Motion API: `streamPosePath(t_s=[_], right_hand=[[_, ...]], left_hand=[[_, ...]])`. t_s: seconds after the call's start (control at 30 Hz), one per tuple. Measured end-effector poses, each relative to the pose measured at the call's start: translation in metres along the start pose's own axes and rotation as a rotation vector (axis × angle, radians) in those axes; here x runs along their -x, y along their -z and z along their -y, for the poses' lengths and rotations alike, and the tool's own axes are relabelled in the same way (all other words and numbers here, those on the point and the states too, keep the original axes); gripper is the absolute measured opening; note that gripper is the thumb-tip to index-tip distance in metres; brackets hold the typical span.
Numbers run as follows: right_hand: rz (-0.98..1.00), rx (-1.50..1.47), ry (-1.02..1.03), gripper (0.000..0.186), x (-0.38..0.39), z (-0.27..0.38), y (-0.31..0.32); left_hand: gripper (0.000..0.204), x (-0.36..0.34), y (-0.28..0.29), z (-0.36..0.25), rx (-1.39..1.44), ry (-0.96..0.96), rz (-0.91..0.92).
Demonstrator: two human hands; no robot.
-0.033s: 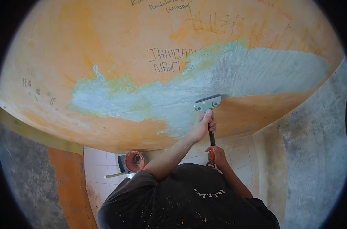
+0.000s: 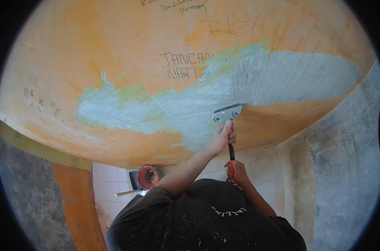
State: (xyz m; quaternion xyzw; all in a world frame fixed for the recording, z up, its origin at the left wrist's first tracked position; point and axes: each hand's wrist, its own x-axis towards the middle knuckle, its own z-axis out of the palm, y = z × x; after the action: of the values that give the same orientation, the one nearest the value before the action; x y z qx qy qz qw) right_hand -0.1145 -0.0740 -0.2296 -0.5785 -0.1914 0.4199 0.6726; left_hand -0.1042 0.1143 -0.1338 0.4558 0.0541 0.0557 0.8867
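Observation:
A long-handled scraper [image 2: 227, 114] with a wide head lies with its dark blade edge against the orange wall [image 2: 156, 146]. My left hand [image 2: 222, 138] is closed round the handle just below the head, thumb pointing up along it. Lower down, my right hand [image 2: 237, 172] grips the red end of the black handle. The blade rests at the lower border of a bare grey-blue patch [image 2: 165, 106], where the orange paint is gone. Greenish remnants edge this patch, and its right part looks darker grey.
A red bucket [image 2: 148, 177] with residue inside stands on the tiled floor [image 2: 263, 171], left of my left forearm. Beside it are a dark tray-like object [image 2: 134, 180] and a pale stick [image 2: 129, 193]. Grey side walls [image 2: 345, 167] flank the space; dark handwriting marks the orange wall.

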Motion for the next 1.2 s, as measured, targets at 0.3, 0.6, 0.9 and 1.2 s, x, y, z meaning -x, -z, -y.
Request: streamPosePath(t_s=[0.3,0.6,0.9,1.2], right_hand=[[-0.142,-0.026,0.039,0.054,0.011,0.007,-0.045],[-0.195,-0.068,0.047,0.055,0.018,0.024,-0.059],[-0.146,-0.052,0.086,0.055,0.015,0.055,-0.056],[-0.149,-0.049,0.067,0.06,0.017,0.057,-0.057]], left_hand=[[0.041,0.004,-0.001,-0.017,-0.085,0.001,0.018],[0.043,0.004,-0.018,-0.038,-0.119,0.017,0.019],[0.045,-0.006,-0.039,-0.072,-0.191,-0.068,0.066],[0.044,-0.009,-0.033,-0.053,-0.188,-0.033,0.006]])
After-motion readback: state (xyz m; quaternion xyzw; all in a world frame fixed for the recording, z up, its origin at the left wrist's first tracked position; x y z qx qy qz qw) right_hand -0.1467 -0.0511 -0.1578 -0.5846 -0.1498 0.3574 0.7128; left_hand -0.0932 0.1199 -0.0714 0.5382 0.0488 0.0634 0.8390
